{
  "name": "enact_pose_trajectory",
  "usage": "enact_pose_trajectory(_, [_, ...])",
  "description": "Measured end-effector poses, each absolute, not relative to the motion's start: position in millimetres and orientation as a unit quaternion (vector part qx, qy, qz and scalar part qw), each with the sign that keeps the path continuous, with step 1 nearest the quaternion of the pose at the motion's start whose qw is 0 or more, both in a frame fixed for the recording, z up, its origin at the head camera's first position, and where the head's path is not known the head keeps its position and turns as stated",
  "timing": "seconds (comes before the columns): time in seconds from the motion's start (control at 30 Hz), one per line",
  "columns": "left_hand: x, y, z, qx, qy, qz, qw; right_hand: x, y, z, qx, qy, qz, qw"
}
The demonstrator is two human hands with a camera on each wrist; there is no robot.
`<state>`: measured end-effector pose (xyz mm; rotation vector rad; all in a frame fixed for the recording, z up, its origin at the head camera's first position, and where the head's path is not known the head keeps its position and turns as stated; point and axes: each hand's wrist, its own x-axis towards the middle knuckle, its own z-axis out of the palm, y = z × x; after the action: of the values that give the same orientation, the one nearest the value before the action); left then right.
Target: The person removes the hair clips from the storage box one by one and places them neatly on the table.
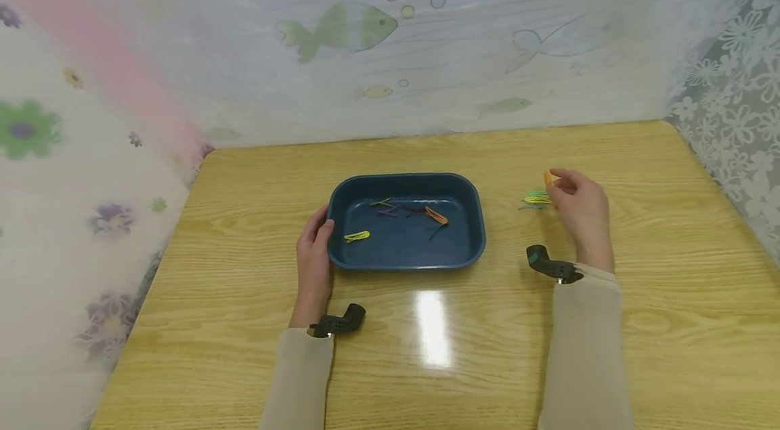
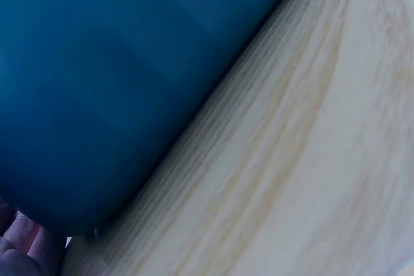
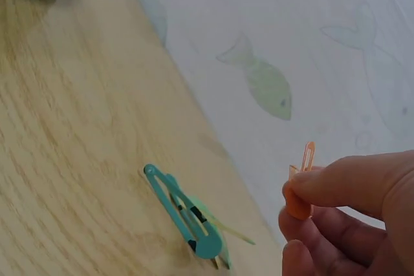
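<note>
My right hand [image 1: 581,206] pinches an orange snap hair clip [image 3: 299,201] between thumb and fingertips, raised over the table. Below and beside it lies a small pile of hair clips [image 1: 537,198]; a teal clip [image 3: 184,214] is on top, with green and yellow ones under it. My left hand [image 1: 313,247] holds the left end of a dark blue basin [image 1: 405,265], its thumb at the rim. Inside the basin are several clips: a yellow one [image 1: 357,237], an orange one [image 1: 435,215], a purple one [image 1: 386,212] and other thin dark ones.
The basin stands on a wood-grain table [image 1: 244,213]. Behind the table hangs a pale curtain [image 1: 457,78] printed with fish, and flowered sheets [image 1: 110,213] close in both sides. Each wrist wears a black camera mount [image 1: 551,264].
</note>
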<state>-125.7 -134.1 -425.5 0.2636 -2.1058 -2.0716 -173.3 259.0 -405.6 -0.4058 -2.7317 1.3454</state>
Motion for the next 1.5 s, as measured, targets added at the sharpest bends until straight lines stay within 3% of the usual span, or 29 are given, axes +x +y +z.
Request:
enact_pose_trajectory(0.77, [-123,-132,-422,0.086,-0.710,-0.693,0.087,-176,272,-427,-0.218,-0.879,0.423,0.040])
enact_pose_trajectory(1.5, [-132,-138,-444,0.079,-0.701,-0.701,0.103,-170,273,-422,-0.176,-0.909,0.378,-0.010])
